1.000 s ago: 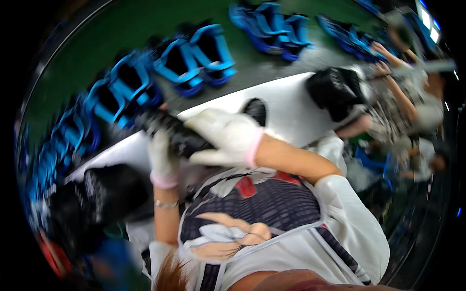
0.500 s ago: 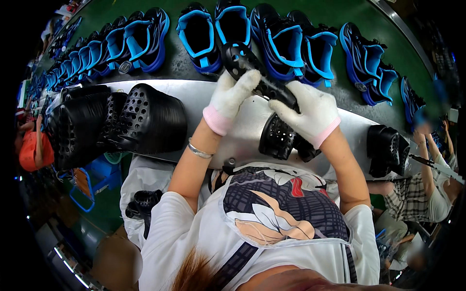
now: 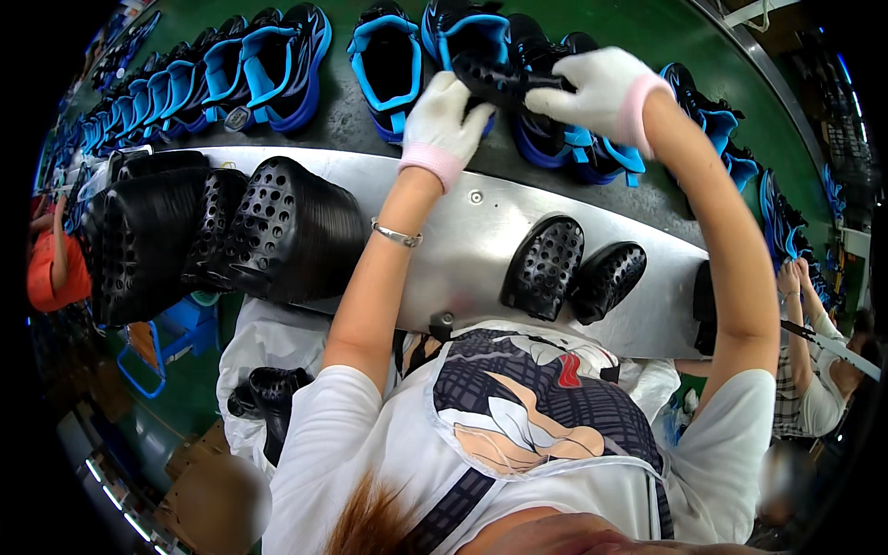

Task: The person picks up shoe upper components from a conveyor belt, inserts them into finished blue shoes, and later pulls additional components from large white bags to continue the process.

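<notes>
My right hand (image 3: pixel 601 92), in a white glove with a pink cuff, grips one end of a black perforated plastic shoe insert (image 3: pixel 492 81). The insert tilts over the opening of a black sneaker with bright blue lining (image 3: pixel 474 25). At that sneaker's heel, my gloved left hand (image 3: pixel 446 125) closes with thumb and fingers on either side; its exact contact is partly hidden. Two more inserts, a larger one (image 3: pixel 548 264) and a smaller one (image 3: pixel 609 280), lie side by side on the metal ledge (image 3: pixel 425 222) in front of me.
Nested stacks of black inserts (image 3: pixel 296 231) stand on the ledge at left. Several black-and-blue sneakers (image 3: pixel 277 69) line the green conveyor (image 3: pixel 592 17) beyond. More sneakers (image 3: pixel 784 217) sit at right, near another person's hands (image 3: pixel 795 273). A blue-framed stool (image 3: pixel 166 342) stands lower left.
The insert, held in both hands before, has moved farther out over a sneaker in my right hand. My left hand has shifted to the sneaker's heel. Two loose inserts now show fully.
</notes>
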Available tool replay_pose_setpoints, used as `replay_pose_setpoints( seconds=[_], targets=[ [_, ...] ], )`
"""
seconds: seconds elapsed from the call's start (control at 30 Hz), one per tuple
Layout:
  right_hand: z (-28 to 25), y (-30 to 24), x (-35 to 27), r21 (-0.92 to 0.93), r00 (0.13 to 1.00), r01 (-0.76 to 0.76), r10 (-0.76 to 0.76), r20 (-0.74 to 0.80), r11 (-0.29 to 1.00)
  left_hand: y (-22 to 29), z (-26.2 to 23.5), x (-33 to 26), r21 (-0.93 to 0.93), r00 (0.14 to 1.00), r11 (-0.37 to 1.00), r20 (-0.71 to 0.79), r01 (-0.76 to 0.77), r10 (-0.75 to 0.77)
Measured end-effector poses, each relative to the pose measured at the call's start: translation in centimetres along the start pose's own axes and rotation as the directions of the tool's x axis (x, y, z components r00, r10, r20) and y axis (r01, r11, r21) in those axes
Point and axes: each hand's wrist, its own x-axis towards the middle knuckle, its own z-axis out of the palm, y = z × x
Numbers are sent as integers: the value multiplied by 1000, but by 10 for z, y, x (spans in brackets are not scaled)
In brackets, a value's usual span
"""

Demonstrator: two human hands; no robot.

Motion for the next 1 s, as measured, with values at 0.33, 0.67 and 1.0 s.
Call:
replay_pose_setpoints(
  seconds=[0.33,0.67,1.0],
  targets=[
    [16,-46,88,-307,995,28,-57,-87,951,-2,14,-3,26,992,997,95,79,-81],
    [58,-54,126,-466,984,135,-173,-38,874,2,4,40,428,707,883,563,196,-429],
    [52,-55,122,-427,984,112,-160,-80,898,8,-4,46,484,660,855,584,184,-472]
  ],
)
